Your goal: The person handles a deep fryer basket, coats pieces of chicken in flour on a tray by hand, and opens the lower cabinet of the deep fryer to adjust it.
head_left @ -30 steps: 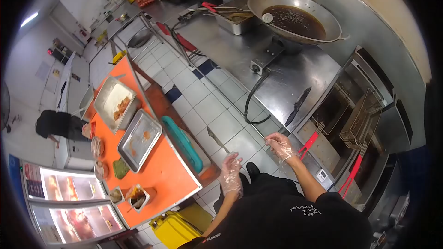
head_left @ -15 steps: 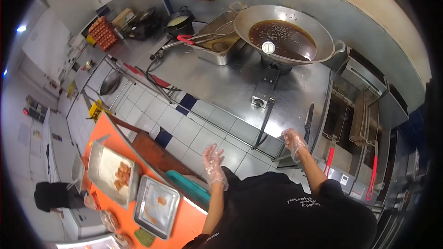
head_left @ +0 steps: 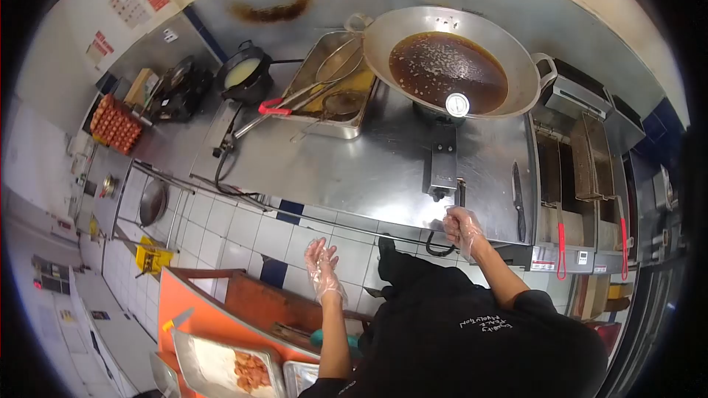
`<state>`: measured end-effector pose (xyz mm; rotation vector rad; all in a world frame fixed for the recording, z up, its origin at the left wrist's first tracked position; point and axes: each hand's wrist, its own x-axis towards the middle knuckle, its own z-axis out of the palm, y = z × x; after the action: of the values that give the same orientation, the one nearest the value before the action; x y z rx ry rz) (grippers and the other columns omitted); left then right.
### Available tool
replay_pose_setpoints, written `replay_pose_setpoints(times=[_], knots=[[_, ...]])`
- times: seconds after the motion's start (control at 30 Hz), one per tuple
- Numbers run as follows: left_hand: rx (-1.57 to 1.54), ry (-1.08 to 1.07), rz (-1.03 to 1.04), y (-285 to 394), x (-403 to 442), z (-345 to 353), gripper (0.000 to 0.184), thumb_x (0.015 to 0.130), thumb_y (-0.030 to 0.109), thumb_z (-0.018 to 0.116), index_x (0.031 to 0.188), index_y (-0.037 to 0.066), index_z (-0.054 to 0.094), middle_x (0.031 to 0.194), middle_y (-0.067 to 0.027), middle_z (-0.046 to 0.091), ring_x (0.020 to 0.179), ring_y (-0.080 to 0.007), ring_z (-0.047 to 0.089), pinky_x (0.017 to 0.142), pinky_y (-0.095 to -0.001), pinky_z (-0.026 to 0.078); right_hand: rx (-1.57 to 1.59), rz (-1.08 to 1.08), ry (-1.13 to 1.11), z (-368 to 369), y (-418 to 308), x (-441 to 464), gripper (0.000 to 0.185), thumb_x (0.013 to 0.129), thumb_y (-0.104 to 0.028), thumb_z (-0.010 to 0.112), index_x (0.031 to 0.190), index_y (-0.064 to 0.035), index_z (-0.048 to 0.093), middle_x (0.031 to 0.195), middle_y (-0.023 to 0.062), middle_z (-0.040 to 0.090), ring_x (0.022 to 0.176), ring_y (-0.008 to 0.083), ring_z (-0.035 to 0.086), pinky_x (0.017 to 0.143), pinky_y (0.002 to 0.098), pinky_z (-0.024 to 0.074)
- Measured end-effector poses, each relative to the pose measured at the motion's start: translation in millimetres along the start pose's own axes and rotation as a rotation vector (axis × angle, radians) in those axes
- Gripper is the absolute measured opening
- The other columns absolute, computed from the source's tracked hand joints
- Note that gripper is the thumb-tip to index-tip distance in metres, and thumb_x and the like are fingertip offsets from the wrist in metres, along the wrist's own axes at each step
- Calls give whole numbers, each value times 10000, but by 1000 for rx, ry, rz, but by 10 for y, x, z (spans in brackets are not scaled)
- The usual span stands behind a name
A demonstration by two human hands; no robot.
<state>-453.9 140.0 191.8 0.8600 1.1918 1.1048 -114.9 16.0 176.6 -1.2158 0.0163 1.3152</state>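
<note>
My left hand [head_left: 323,267], in a clear plastic glove, is raised over the tiled floor with its fingers apart, holding nothing. My right hand [head_left: 463,230], gloved the same way, is closed at the front edge of the steel counter [head_left: 310,169]. Whether anything is inside its fingers is hidden. Just beyond it is the burner's control box [head_left: 443,162]. Above that sits a wide wok [head_left: 527,88] of dark oil [head_left: 442,66] with pale bubbles, a round dial thermometer [head_left: 457,105] at its near rim. A knife [head_left: 518,203] lies to the right of my right hand.
A steel tray [head_left: 343,131] holding strainers and red-handled tongs [head_left: 275,109] stands left of the wok. Further left are a black pot [head_left: 249,88] and egg trays [head_left: 116,125]. Fryers [head_left: 568,228] stand right. An orange table [head_left: 173,287] bears a pan of flour and raw meat pieces [head_left: 251,371].
My view has swung toward the counter, so the orange table has slid down and partly out of view. My body is closer to the counter; my right hand stays closed and my left open.
</note>
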Motion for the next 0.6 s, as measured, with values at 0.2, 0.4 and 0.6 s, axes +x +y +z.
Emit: replay_pose_setpoints(times=[0.2, 0.4, 0.6], knots=[[71, -186, 32, 255, 707, 253, 459, 1043, 289, 592, 1446, 130, 443, 1448, -136, 566, 1160, -273, 648, 981, -407, 508, 93, 35, 25, 449, -103, 693, 321, 941, -272, 624, 682, -174, 461, 547, -59, 370, 444, 78, 311, 443, 288, 248], [139, -296, -90, 121, 966, 822, 454, 1043, 198, 605, 1442, 63, 436, 1400, -132, 606, 1137, -237, 668, 957, -360, 523, 46, 53, 79, 779, -121, 1023, 370, 950, -301, 611, 644, -197, 430, 559, -70, 350, 469, 68, 298, 461, 285, 235], [236, -555, -192, 267, 1326, 1164, 424, 1038, 137, 615, 1421, 56, 451, 1394, -113, 609, 1141, -214, 660, 988, -361, 525, 134, 22, 139, 883, -121, 914, 376, 953, -315, 619, 642, -184, 452, 553, -72, 356, 468, 74, 301, 465, 279, 236]])
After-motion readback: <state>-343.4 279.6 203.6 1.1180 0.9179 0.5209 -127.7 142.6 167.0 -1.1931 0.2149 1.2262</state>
